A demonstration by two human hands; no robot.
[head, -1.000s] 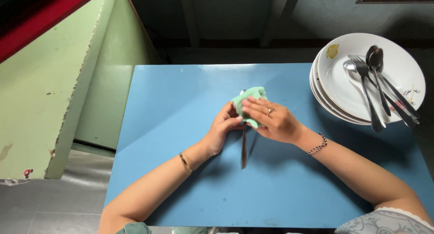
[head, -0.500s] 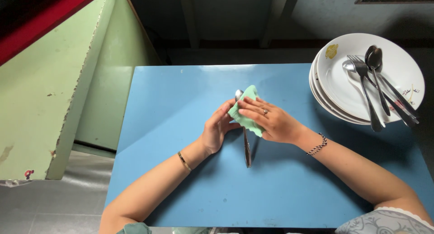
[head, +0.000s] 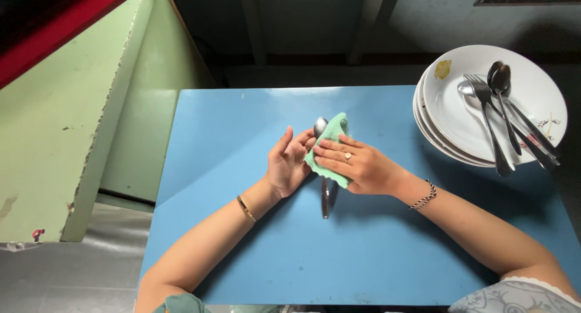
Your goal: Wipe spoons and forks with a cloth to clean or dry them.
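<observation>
1. The left hand (head: 289,163) holds a spoon (head: 324,186) over the blue table (head: 230,125), fingers loosely curled about its stem.
2. The spoon's bowl sticks up just above the fingers; its handle hangs below both hands.
3. The right hand (head: 357,166) presses a green cloth (head: 331,145) around the spoon, fingers closed on it.
4. Well to the right of that hand, stacked white plates (head: 448,116) carry more cutlery (head: 499,116).

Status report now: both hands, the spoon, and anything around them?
Left hand holds spoon upright. Right hand presses green cloth on it. Stacked plates with cutlery far right, apart.
</observation>
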